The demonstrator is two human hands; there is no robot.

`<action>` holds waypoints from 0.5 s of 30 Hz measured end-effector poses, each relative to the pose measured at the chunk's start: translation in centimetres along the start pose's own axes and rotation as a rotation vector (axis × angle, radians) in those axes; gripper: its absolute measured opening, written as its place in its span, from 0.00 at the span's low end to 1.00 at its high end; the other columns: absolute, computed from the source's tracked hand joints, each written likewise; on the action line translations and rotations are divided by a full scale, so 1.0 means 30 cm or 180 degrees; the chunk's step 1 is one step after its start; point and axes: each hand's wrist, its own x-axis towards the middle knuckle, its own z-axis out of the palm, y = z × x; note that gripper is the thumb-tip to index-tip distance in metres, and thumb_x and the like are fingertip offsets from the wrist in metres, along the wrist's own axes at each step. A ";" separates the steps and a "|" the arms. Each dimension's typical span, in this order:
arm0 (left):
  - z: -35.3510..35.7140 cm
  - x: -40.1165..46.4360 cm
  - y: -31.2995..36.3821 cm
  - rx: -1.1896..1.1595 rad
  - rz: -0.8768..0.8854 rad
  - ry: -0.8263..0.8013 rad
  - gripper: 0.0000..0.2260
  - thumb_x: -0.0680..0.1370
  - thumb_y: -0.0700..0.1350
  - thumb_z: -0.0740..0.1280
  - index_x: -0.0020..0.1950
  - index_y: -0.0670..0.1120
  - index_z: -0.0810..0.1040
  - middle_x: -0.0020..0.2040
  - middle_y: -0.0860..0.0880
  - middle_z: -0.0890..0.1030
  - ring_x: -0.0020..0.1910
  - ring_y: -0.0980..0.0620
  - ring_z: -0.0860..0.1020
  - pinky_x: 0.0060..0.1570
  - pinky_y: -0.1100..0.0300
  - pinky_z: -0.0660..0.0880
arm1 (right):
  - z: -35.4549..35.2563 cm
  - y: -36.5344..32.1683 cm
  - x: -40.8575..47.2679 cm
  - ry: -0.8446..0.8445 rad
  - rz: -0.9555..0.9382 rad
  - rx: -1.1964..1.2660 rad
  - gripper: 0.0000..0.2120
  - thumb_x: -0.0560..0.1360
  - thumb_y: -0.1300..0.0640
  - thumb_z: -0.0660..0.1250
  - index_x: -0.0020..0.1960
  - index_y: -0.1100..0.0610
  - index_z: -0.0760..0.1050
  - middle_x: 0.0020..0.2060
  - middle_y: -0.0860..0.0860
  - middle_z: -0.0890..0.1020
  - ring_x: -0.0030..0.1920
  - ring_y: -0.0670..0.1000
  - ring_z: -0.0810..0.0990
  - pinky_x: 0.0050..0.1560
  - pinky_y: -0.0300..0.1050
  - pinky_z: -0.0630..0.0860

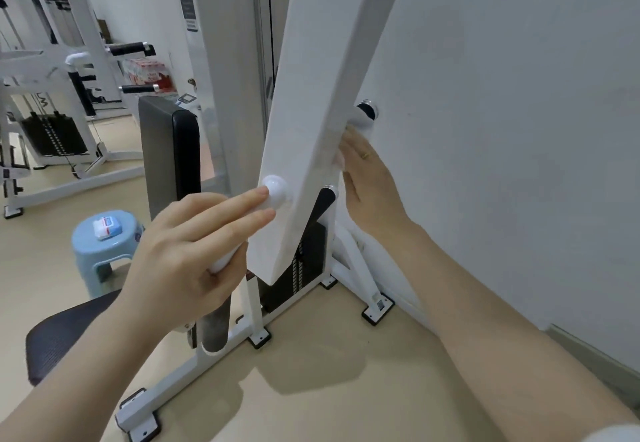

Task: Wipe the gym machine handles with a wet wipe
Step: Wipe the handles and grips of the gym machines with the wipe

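While the white machine arm (311, 130) slants across the middle of the view, rigid painted steel that will not give under a wipe, the handles stick out from it on both sides: a white handle (273, 192) on the near left face, and on the far side two black grips capped in chrome, an upper grip (367, 111) and a lower grip (327, 196), close to the wall (519, 130). These look smooth, hard and fixed, so I judge they can take firm rubbing, best done by wrapping the wipe round the barrel and drawing it along; wet plastic may turn slippery. Behind sit a black back pad (169, 154) and, on the floor, a blue stool (104, 244) carrying a small white packet (107, 228), probably the wipes. The left hand (194, 251) curls round the white handle, index and middle fingers stretched along it toward the knob, thumb tucked beneath. The right hand (367, 182) reaches behind the arm's far edge between the two black grips, fingers fairly straight and together, a ring on one; something pale shows at its fingertips, perhaps the wipe, though I cannot tell.
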 end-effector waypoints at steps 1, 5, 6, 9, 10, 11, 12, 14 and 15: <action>0.000 -0.001 0.000 0.0018 0.0014 -0.0010 0.14 0.75 0.38 0.61 0.59 0.47 0.75 0.60 0.47 0.77 0.47 0.43 0.77 0.47 0.48 0.75 | -0.010 0.003 0.012 0.0036 0.0075 -0.0096 0.25 0.74 0.59 0.46 0.68 0.64 0.68 0.67 0.59 0.71 0.69 0.59 0.68 0.65 0.57 0.69; -0.004 -0.008 -0.004 0.0003 0.0028 -0.0048 0.15 0.74 0.39 0.63 0.60 0.47 0.75 0.61 0.47 0.78 0.48 0.42 0.77 0.46 0.46 0.76 | -0.021 -0.033 0.027 0.0110 -0.0181 -0.0126 0.22 0.73 0.67 0.50 0.63 0.63 0.73 0.62 0.60 0.75 0.60 0.56 0.73 0.55 0.37 0.70; -0.004 -0.009 0.000 -0.0022 0.0008 -0.0043 0.15 0.74 0.39 0.63 0.60 0.47 0.75 0.61 0.47 0.77 0.48 0.43 0.77 0.46 0.46 0.76 | -0.021 -0.034 0.016 0.0026 -0.0361 -0.0128 0.21 0.73 0.67 0.50 0.61 0.62 0.74 0.59 0.61 0.77 0.55 0.53 0.73 0.52 0.28 0.67; -0.001 -0.005 0.014 -0.0016 0.0006 -0.0040 0.16 0.74 0.40 0.63 0.61 0.48 0.75 0.62 0.49 0.77 0.50 0.45 0.76 0.46 0.47 0.76 | -0.044 0.008 0.027 0.0155 -0.0350 -0.0097 0.22 0.72 0.72 0.51 0.58 0.56 0.72 0.55 0.59 0.78 0.50 0.52 0.72 0.46 0.30 0.70; 0.001 -0.002 0.018 -0.0019 0.0025 -0.0053 0.16 0.74 0.40 0.63 0.61 0.48 0.74 0.62 0.49 0.77 0.50 0.46 0.76 0.46 0.47 0.76 | -0.044 0.027 0.037 0.0336 -0.0055 -0.0036 0.24 0.71 0.74 0.51 0.60 0.56 0.72 0.58 0.57 0.77 0.53 0.52 0.73 0.46 0.39 0.74; 0.002 -0.002 0.022 -0.0038 0.0029 -0.0058 0.16 0.74 0.40 0.63 0.62 0.48 0.74 0.62 0.50 0.77 0.50 0.46 0.76 0.46 0.47 0.76 | -0.039 0.037 0.040 0.0456 0.0216 -0.0010 0.26 0.70 0.75 0.51 0.61 0.56 0.72 0.61 0.55 0.75 0.55 0.54 0.73 0.48 0.44 0.75; 0.004 -0.003 0.026 -0.0064 0.0018 -0.0052 0.16 0.74 0.40 0.63 0.62 0.48 0.74 0.62 0.50 0.76 0.50 0.46 0.76 0.46 0.47 0.76 | -0.029 0.033 0.036 0.0510 0.0280 -0.0033 0.27 0.69 0.75 0.51 0.63 0.57 0.72 0.62 0.54 0.74 0.58 0.55 0.73 0.51 0.47 0.75; 0.006 -0.007 0.034 -0.0095 -0.0006 -0.0032 0.16 0.74 0.41 0.64 0.61 0.49 0.74 0.62 0.50 0.76 0.50 0.46 0.76 0.46 0.48 0.76 | -0.004 0.025 0.004 0.0472 -0.0092 -0.0147 0.29 0.68 0.76 0.52 0.64 0.57 0.70 0.64 0.53 0.73 0.63 0.56 0.70 0.57 0.48 0.73; 0.005 -0.007 0.038 -0.0088 -0.0007 -0.0017 0.15 0.75 0.41 0.63 0.61 0.49 0.74 0.62 0.50 0.76 0.50 0.47 0.76 0.45 0.48 0.76 | -0.001 0.036 -0.012 0.0404 -0.0340 -0.0196 0.29 0.69 0.76 0.53 0.65 0.57 0.68 0.65 0.53 0.72 0.65 0.55 0.68 0.60 0.48 0.71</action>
